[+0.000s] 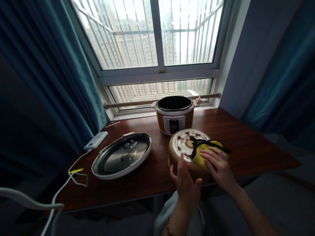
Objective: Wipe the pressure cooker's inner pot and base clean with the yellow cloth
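An inner pot [175,159], golden-brown on the side, lies upside down near the table's front edge. Its round base [180,141] is whitish with dark brown marks. My left hand [185,183] rests against the near side of the pot, fingers stretched out. In my right hand [219,165] is a yellow cleaning cloth [200,152] with black edging, pressed on the right part of the pot. The cloth covers part of the base. Behind the pot stands an electric pressure cooker [161,121] without a lid, its control panel facing me.
To the left, a lid [123,157] lies with its metal inside up. A white power bank [96,141] with a white cable [60,190] and yellow tie [76,170] is at the table's left edge. A barred window [128,36] is behind; blue curtains [49,65] hang beside it.
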{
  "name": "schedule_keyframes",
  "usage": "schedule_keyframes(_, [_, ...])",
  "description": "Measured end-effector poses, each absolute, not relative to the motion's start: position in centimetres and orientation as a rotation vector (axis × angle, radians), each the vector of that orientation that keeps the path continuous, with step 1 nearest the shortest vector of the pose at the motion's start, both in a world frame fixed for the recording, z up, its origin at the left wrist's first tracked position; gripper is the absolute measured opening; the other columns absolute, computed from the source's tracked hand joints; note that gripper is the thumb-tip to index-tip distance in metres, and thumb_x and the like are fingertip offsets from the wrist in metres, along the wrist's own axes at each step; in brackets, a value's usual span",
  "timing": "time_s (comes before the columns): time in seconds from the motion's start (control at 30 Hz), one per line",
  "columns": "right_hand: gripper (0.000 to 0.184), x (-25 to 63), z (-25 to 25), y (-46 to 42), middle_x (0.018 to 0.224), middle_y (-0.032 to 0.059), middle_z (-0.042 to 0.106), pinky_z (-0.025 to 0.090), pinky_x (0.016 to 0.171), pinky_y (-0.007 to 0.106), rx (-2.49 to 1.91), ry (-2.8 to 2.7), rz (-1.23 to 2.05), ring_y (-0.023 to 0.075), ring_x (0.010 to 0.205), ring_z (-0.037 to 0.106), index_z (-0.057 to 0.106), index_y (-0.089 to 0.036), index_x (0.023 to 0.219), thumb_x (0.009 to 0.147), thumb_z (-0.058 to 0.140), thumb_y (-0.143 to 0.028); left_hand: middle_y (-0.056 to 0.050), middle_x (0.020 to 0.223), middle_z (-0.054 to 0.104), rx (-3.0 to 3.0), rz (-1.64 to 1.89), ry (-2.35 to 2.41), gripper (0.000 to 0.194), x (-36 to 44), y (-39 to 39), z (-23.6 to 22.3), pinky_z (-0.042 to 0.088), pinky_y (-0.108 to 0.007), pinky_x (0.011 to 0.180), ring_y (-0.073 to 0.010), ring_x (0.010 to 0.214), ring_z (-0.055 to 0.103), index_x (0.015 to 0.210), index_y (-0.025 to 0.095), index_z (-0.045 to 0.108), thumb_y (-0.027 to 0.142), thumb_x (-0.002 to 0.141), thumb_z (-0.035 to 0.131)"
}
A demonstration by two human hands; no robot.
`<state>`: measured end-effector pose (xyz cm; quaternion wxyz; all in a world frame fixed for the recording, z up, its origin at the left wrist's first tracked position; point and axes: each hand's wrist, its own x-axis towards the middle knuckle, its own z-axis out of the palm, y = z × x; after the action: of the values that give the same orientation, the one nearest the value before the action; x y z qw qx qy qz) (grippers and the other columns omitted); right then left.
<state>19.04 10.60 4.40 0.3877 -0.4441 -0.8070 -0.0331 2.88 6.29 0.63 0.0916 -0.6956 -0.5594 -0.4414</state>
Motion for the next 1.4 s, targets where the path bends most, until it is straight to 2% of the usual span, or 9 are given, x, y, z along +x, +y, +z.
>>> schedule_keyframes(0.2, [0.025,20.4,6.6,14.6,0.113,-0.0002,0.063,0.036,0.096,0.045,-1.218,-2.137,0.092,0.0229,0.112,0.045,0.062,-0.027,0.107,0.087,0.048,-0.032,-0.021,0.136,0.040,-2.119,-1.284,-1.726,0.070,3.0,6.3,0.9,0.010,-0.051,0.105,-0.0243,0.130,0.031,0.140,0.008,0.014,0.054,0.089,0.014])
schedule_keyframes(0.57, [0.028,15.9,10.2,14.3,0.120,0.0018,0.058,0.037,0.099,0.037,-0.897,-2.550,0.288,0.0204,0.114,0.043,0.057,-0.022,0.112,0.086,0.048,-0.028,-0.021,0.138,0.038,-2.094,-1.291,-1.727,0.068,2.9,6.1,0.8,0.008,-0.053,0.106,-0.0256,0.133,0.026,0.140,0.006,0.013,0.051,0.090,0.018])
schedule_keyframes(0.73, [0.032,15.0,9.9,18.7,0.121,0.0043,0.057,0.036,0.100,0.038,-0.884,-2.596,0.229,0.0210,0.114,0.044,0.055,-0.021,0.115,0.088,0.044,-0.033,-0.020,0.136,0.041,-2.095,-1.287,-1.733,0.066,2.8,6.1,0.8,0.009,-0.053,0.106,-0.0251,0.132,0.027,0.140,0.007,0.015,0.051,0.090,0.018])
schedule_keyframes(0.87, [0.033,15.4,8.9,22.6,0.118,0.0068,0.059,0.037,0.098,0.040,-1.041,-2.516,0.156,0.0220,0.114,0.046,0.056,-0.021,0.115,0.086,0.047,-0.034,-0.019,0.135,0.042,-2.088,-1.284,-1.754,0.063,2.8,6.1,0.8,0.009,-0.052,0.106,-0.0248,0.132,0.027,0.139,0.008,0.017,0.049,0.091,0.020])
schedule_keyframes(0.97, [0.032,16.5,8.3,24.7,0.115,0.0053,0.061,0.040,0.094,0.041,-1.151,-2.395,0.202,0.0223,0.110,0.049,0.057,-0.024,0.114,0.083,0.051,-0.033,-0.019,0.135,0.042,-2.084,-1.281,-1.745,0.061,2.8,6.1,0.7,0.009,-0.052,0.106,-0.0247,0.132,0.027,0.139,0.008,0.017,0.047,0.091,0.023])
schedule_keyframes(1.07, [0.036,18.1,7.6,26.2,0.110,0.0049,0.063,0.042,0.091,0.041,-1.192,-2.288,0.440,0.0224,0.102,0.055,0.057,-0.023,0.113,0.079,0.056,-0.034,-0.019,0.135,0.042,-2.095,-1.276,-1.744,0.060,2.7,6.1,0.7,0.009,-0.052,0.106,-0.0248,0.133,0.026,0.139,0.008,0.017,0.044,0.091,0.025])
schedule_keyframes(1.3, [0.044,21.0,5.0,25.8,0.105,0.0111,0.066,0.051,0.079,0.034,-1.160,-1.559,1.422,0.0214,0.089,0.064,0.056,-0.014,0.111,0.079,0.053,-0.045,-0.019,0.136,0.041,-2.087,-1.276,-1.745,0.059,2.7,6.1,0.7,0.009,-0.052,0.106,-0.0245,0.133,0.026,0.138,0.007,0.018,0.042,0.091,0.028])
schedule_keyframes(1.4, [0.045,21.7,3.4,23.7,0.103,0.0105,0.067,0.051,0.080,0.036,-1.000,-1.342,1.572,0.0210,0.088,0.065,0.055,-0.014,0.112,0.081,0.051,-0.046,-0.019,0.136,0.041,-2.096,-1.279,-1.732,0.060,2.7,6.2,0.6,0.008,-0.053,0.107,-0.0251,0.133,0.026,0.138,0.007,0.018,0.042,0.091,0.029])
